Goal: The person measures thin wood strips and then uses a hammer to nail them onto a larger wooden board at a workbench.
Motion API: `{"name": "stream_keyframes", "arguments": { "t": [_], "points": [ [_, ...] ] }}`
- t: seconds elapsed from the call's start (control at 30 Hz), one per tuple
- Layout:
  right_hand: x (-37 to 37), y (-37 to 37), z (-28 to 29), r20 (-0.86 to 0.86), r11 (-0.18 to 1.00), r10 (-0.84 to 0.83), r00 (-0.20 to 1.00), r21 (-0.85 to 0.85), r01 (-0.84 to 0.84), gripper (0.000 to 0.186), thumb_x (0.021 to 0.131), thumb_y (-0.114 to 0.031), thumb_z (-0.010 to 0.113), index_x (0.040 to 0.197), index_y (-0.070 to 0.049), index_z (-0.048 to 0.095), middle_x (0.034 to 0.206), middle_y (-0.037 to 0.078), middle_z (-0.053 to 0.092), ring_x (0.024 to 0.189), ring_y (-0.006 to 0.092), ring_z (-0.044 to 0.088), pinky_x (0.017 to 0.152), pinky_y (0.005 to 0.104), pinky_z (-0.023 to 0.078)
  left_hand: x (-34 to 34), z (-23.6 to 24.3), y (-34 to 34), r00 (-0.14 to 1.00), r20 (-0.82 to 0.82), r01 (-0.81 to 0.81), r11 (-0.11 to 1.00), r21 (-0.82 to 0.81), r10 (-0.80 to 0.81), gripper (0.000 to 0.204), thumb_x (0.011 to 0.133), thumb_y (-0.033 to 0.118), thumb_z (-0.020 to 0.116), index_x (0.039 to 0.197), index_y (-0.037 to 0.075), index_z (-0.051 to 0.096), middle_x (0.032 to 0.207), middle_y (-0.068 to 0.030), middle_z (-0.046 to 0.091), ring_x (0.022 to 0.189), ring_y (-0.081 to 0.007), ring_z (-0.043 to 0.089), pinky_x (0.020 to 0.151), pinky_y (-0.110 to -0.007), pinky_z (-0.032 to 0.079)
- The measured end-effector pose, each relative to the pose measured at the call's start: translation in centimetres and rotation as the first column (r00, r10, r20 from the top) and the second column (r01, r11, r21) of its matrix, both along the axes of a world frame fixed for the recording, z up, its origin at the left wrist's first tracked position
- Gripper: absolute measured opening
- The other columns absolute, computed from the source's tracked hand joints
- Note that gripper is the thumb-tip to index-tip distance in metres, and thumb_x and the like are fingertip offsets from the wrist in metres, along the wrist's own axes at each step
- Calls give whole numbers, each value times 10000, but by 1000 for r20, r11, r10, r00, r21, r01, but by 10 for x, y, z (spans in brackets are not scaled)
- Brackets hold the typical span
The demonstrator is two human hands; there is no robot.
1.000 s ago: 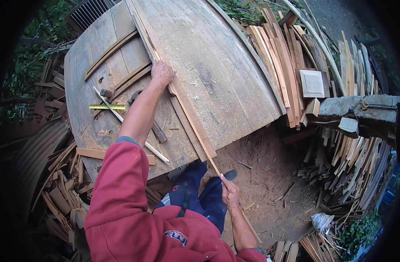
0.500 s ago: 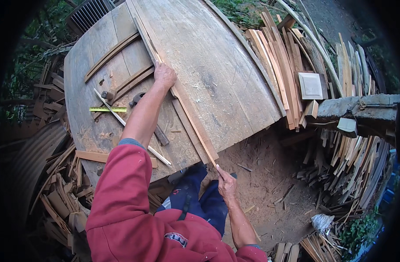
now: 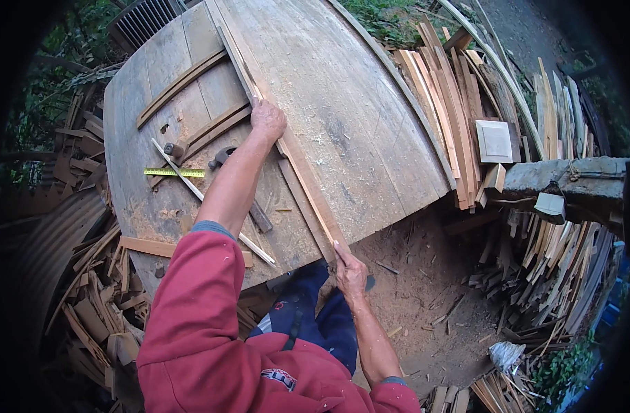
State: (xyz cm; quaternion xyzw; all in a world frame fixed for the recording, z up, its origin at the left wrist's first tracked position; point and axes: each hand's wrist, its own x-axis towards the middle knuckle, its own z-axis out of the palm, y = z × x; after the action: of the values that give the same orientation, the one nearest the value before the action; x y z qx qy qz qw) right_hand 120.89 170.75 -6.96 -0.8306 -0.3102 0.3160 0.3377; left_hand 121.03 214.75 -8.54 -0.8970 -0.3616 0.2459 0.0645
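A long wooden strip [image 3: 306,180] runs across the worn wooden table [image 3: 377,165], from its far edge to its near edge. My left hand [image 3: 268,120] is closed over the strip near its middle, knuckles up. My right hand [image 3: 351,272] grips the strip's near end at the table edge, thumb along the top; its other fingers are partly hidden. A darker batten [image 3: 302,199] lies beside the strip on the left. Past my left forearm lie a hammer [image 3: 224,157], partly covered by the arm, a yellow measuring tape [image 3: 174,173] and a thin pale stick [image 3: 184,177].
Two more battens [image 3: 180,88] rest on the table's left side, and a short board [image 3: 150,246] near its front left. Wood shavings dot the top. Stacked planks [image 3: 442,117] and a concrete beam [image 3: 569,179] stand at right. Scrap wood [image 3: 94,310] is heaped at left.
My right hand has moved forward to the table edge, and the strip's thin end that stuck out there no longer shows. My left hand stays on the strip. The view has shifted slightly.
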Motion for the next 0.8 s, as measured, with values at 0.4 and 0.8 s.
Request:
{"name": "stream_keyframes", "arguments": {
  "t": [0.4, 0.8],
  "points": [
    [2, 48, 5, 1, 999, -34, 999, -9, 34, 297, 928, -127, 628, 1211, -175, 705, 841, 270, 662, 781, 426, 684, 672, 465, 534, -2, 1, -2, 1000, 7, 23, 999, 23, -23, 327, 942, 260, 531, 1098, 90, 763, 1162, -120, 715, 1180, -322, 588, 1154, -584, 230],
    [5, 85, -11, 62, 999, -34, 997, 27, 32, 292, 930, -166, 634, 1210, -195, 711, 779, 249, 651, 691, 407, 669, 625, 468, 512, 1, 5, -4, 999, 16, 28, 999, 18, -28, 327, 936, 245, 529, 1102, 84, 761, 1161, -134, 713, 1179, -331, 586, 1153, -573, 230]
  ]
}}
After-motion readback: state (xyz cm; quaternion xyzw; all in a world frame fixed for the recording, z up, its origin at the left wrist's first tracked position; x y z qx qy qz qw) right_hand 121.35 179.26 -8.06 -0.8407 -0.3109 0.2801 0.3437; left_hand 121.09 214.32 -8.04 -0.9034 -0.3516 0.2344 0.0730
